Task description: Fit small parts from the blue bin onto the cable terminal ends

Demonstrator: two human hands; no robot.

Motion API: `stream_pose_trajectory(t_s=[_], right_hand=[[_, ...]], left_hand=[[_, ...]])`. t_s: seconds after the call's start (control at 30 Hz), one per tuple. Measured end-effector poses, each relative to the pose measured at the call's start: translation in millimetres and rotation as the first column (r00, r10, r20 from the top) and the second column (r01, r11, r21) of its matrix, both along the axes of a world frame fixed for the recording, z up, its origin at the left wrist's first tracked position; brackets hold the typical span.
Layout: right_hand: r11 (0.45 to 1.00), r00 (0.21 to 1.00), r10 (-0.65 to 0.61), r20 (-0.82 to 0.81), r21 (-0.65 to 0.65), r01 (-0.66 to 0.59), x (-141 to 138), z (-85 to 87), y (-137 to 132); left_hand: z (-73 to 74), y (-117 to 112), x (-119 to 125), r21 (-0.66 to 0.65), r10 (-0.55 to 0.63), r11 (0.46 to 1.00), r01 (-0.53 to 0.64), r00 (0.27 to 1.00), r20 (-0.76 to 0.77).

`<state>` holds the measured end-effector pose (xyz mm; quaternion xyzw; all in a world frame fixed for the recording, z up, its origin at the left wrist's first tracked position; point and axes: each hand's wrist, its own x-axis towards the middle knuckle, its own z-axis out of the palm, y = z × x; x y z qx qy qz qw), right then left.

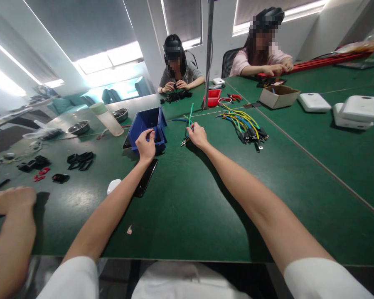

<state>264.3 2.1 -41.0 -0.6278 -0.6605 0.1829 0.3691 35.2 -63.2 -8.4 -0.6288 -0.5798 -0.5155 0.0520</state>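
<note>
Two hands: yours, well apart from each other over the green flat-topped desk (187, 216).
L hand: your left hand (146, 145) is at the near side of the blue open-fronted plastic bin (148, 117), thumb & fingertips drawn close; can't tell if they grip anything or touch the bin.
R hand: your right hand (198, 135) is closed on a few thin green, blue & yellow wires (191, 113), just R of the bin; a shiny metal end pokes out below your fingers.
Wire pile: big loose heap of yellow, green & blue cables w/ black ends (247, 126), R of your right hand, metal lugs toward you.
By L forearm: black flat phone (147, 178) & white rounded object (113, 187), both on the desk.
Far L: black plastic parts (81, 161), small red pieces (42, 174), plus another person's forearm (14, 236) at the edge.
Back L: translucent bottle w/ pale green lid (109, 120), beyond the bin's L side.
Back R: red plastic tray (216, 94) by the grey upright pole (209, 54), then brown cardboard box (274, 101).
Opp. side: 2 co-workers, hands on small parts.
</note>
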Motion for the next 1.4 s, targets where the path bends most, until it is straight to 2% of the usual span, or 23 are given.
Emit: stream_pose_trajectory(t_s=[0.2,0.4,0.73,0.87,1.03,1.2,1.27,1.4], right_hand=[[1.000,1.000,-0.001,0.006,-0.012,0.001,0,1.5,0],[1.000,1.000,0.005,0.030,0.008,-0.005,-1,-2.9,4],[0.999,0.998,-0.012,0.056,0.037,0.010,-2,-5.3,5],[0.999,0.998,-0.006,0.057,0.050,0.003,-2,-4.3,3],[0.999,0.999,-0.005,0.051,0.039,0.003,-2,-3.0,2],[0.999,0.999,0.007,0.047,0.048,-0.009,-3,-2.2,1],[0.999,0.999,0.010,0.051,0.051,-0.013,-3,-2.0,0],[0.998,0.999,0.017,0.049,0.065,-0.021,-3,-1.3,-7]], left_hand=[[-4.6,-16,23,-0.083,-0.055,0.995,0.063,0.994,0.094],[-9.9,-24,37,-0.076,-0.125,0.988,0.135,0.984,0.124],[-10.0,-45,64,-0.084,-0.258,0.952,0.295,0.919,0.298],[-20.4,-54,73,-0.163,-0.300,0.917,0.364,0.898,0.322],[-34.8,-51,75,-0.303,-0.305,0.848,0.435,0.867,0.393],[-33.2,-52,74,-0.316,-0.313,0.846,0.429,0.880,0.357],[-32.0,-53,74,-0.303,-0.305,0.866,0.398,0.900,0.311],[-33.4,-54,73,-0.273,-0.226,0.925,0.262,0.961,0.159]])
